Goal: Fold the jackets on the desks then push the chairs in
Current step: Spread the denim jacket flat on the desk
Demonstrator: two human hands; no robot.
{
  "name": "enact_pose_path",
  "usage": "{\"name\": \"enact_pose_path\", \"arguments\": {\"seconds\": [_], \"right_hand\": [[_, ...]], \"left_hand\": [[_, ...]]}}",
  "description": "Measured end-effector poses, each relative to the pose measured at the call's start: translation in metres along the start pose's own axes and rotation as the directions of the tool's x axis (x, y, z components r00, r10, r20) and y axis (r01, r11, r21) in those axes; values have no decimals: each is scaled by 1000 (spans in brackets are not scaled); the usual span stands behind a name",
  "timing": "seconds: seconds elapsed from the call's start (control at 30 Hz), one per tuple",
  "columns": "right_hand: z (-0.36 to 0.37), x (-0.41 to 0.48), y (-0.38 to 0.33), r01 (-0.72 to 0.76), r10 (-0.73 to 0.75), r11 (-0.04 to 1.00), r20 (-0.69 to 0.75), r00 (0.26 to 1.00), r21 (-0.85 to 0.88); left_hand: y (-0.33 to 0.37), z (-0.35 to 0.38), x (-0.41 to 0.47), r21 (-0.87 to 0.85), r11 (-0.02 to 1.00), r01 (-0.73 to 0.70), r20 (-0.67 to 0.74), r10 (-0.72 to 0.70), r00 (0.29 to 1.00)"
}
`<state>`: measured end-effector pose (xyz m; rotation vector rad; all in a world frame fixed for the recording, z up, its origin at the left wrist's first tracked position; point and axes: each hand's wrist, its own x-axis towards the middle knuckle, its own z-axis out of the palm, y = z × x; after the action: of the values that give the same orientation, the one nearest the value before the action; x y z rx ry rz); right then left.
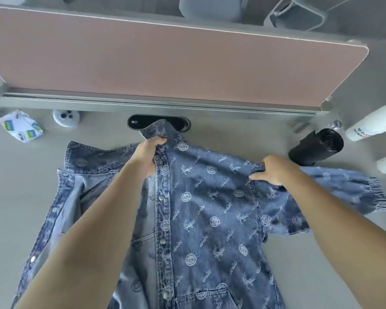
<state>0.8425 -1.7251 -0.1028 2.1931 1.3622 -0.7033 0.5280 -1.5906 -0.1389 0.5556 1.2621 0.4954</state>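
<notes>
Jacket (pixel 210 208) lies front up on the grey desk (pixel 20 186), mid to lower frame. Long axis runs top to bottom of the frame: collar (pixel 158 130) points to the top, toward the pink partition (pixel 165 63), and the hem runs off the bottom edge. The collar tip overlaps the black oval cable port (pixel 183 123). The frame-right front panel is flat, patterned side up, with the snap placket down the centre. The frame-left panel is thrown open, with the paler inside showing. One sleeve (pixel 343 186) sticks out toward the right edge, roughly horizontal, elastic cuff (pixel 374 195) at the end. Left hand (pixel 146 157) has its fingers curled tight round the fabric at the collar base, top of the placket, so a firm grip. Right hand (pixel 276 170) is on the shoulder seam where that sleeve starts, fingers bent and pinching the denim, thumb lying flat pointing to frame left. Both forearms come up from the bottom corners, bare and nearly straight, and converge toward the upper part of the jacket. The left arm crosses over the open panel. Also on the desk: black roll (pixel 316 146) near the right shoulder, white bottle (pixel 374 123) beyond it, printed tissue pack (pixel 20 128) upper left.
</notes>
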Motion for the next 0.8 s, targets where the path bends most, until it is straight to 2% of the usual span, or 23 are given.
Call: {"name": "enact_pose_path", "arguments": {"seconds": [0.07, 0.1, 0.17, 0.27, 0.33, 0.43, 0.57, 0.63, 0.7, 0.77, 0.8], "right_hand": [[8, 0, -14, -5, -17, 991, -157, 987, -136], [14, 0, -25, 32, -72, 987, -255, 964, -158], [25, 0, -53, 178, -225, 972, -390, 893, -152], [45, 0, -96, 347, -389, 921, -355, 850, -179], [57, 1, -114, 367, -402, 915, -293, 868, -168], [71, -1, -124, 406, -450, 890, -261, 854, -206], [79, -5, -123, 529, -572, 819, -358, 737, -221], [73, -1, -118, 474, -511, 856, -472, 719, -205], [63, 4, -108, 375, -388, 916, -543, 744, -141], [55, 9, -94, 284, -271, 957, -542, 796, -62], [54, 10, -85, 245, -224, 969, -534, 815, -33]], "left_hand": [[-6, -5, 6, 174, 985, 16, -94, 0, 996], [-9, -8, 4, 270, 963, 22, -126, 13, 992], [-15, -12, -1, 345, 938, 14, -166, 46, 985], [-25, -14, -2, 380, 922, -76, -163, 148, 976], [-26, -14, -1, 367, 919, -142, -163, 214, 963], [-26, -22, -3, 465, 856, -226, -147, 327, 934], [-30, -28, -11, 637, 764, -104, -278, 353, 893], [-28, -19, -13, 805, 589, -70, -298, 504, 811], [-19, -5, -12, 935, 340, -100, -154, 645, 749], [-6, 8, -4, 984, 103, -147, 45, 648, 760], [-1, 13, 2, 990, 17, -142, 102, 612, 784]]}}
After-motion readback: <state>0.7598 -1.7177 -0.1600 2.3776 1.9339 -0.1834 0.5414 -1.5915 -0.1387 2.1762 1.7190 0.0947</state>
